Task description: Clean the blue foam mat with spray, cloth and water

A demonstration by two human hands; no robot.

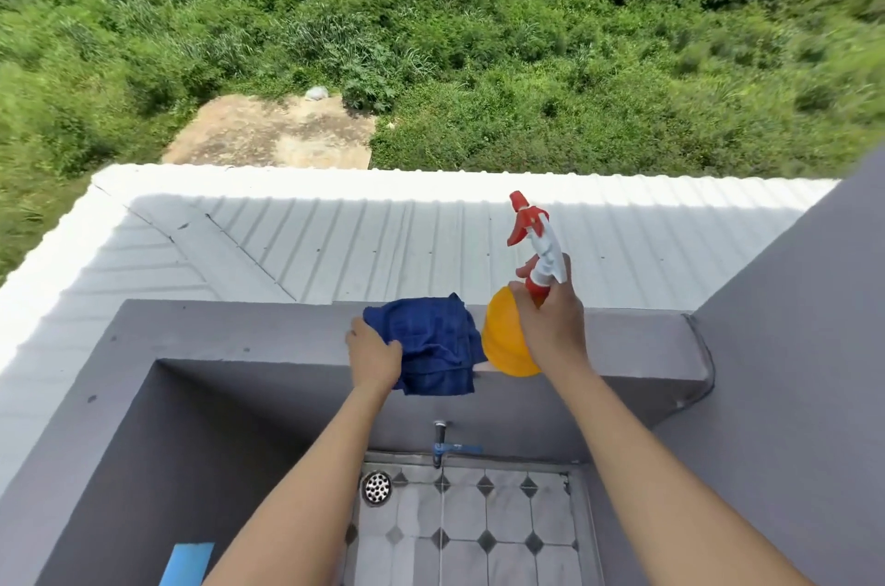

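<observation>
The left hand (375, 358) grips the edge of a dark blue cloth (426, 341) draped over the grey ledge (230, 336); the right hand (546, 322) is wrapped round the neck of a spray bottle (507, 341) — orange body, red-and-white trigger head — held tilted just beside the cloth. A blue strip at the bottom left, possibly the foam mat (187, 564), leans against the wall. Below the ledge a tap (440, 439) sits above the tiled floor (474, 533) and a round drain (377, 487).

Left hand (375, 358) holds the blue cloth (431, 341) on the ledge (239, 336); right hand (546, 322) grips the spray bottle (507, 341).
</observation>
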